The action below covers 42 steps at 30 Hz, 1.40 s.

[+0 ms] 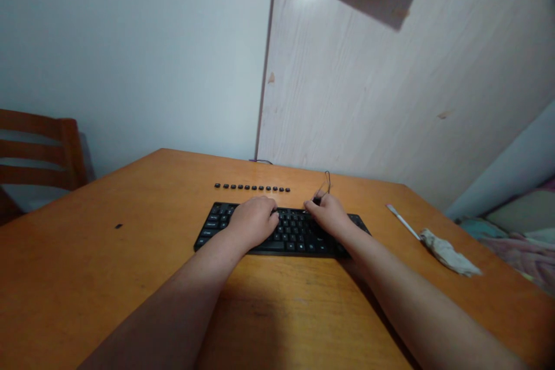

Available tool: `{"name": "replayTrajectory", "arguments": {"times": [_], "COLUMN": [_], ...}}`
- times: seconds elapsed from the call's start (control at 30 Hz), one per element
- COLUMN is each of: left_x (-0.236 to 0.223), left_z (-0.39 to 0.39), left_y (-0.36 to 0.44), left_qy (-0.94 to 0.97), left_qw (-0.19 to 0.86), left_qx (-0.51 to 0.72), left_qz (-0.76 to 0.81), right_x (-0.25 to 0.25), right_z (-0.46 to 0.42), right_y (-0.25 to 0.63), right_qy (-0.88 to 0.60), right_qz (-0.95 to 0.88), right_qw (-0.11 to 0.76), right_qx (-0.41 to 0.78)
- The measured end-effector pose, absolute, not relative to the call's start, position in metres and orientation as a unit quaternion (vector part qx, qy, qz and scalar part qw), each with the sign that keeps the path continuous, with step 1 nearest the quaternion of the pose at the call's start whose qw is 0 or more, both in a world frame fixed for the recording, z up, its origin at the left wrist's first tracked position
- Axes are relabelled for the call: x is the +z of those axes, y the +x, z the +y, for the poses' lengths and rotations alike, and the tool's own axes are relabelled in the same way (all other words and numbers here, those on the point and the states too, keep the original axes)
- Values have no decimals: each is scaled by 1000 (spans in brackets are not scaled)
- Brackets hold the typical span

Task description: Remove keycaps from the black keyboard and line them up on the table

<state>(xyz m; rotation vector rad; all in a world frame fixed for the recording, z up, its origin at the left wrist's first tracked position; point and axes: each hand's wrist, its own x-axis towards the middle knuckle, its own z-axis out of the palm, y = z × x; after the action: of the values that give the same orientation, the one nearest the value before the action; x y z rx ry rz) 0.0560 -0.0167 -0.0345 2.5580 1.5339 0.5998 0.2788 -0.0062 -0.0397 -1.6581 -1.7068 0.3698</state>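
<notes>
A black keyboard (286,245) lies flat on the wooden table in front of me. My left hand (255,221) rests on its left-middle part, fingers bent over the upper keys and thumb close to them; the keys underneath are hidden. Over the keyboard's right part, my right hand (328,212) is closed on a small black keycap puller (318,200), whose thin wire loops stick up beyond the fingers. Behind the keyboard, several loose black keycaps (254,188) stand in a straight row.
A small black piece (118,226) lies alone on the left of the table (169,300). To the right are a white brush-like stick (403,221) and a crumpled pale cloth (448,252). A wooden chair (39,150) stands at the left, and a wall (173,58) rises behind.
</notes>
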Motion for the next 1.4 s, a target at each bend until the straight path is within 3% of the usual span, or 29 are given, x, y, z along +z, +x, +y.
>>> {"name": "replayTrajectory", "arguments": {"times": [0.33,0.57,0.8,0.87,1.07,1.4], "left_x": [-34,-37,-39,-41,-43,-34], "left_z": [-16,-14,-16,-17,-17,-25], "left_y": [55,54,57,62,80,83], "left_qy": [841,843,825,815,719,601], "left_qw": [69,63,101,135,365,550], "left_qx": [205,209,251,304,413,423], "left_qz": [496,491,495,474,424,396], "right_x": [-58,-46,-42,-37,-20,-20], "right_z": [3,-5,-14,-20,-44,-55], "right_y": [290,287,281,272,246,238], "right_qy": [-632,-622,-577,-554,-508,-491], "right_qz": [-614,-530,-534,-540,-585,-614], "right_qw": [439,513,534,542,534,537], "right_qx": [173,262,311,330,339,305]}}
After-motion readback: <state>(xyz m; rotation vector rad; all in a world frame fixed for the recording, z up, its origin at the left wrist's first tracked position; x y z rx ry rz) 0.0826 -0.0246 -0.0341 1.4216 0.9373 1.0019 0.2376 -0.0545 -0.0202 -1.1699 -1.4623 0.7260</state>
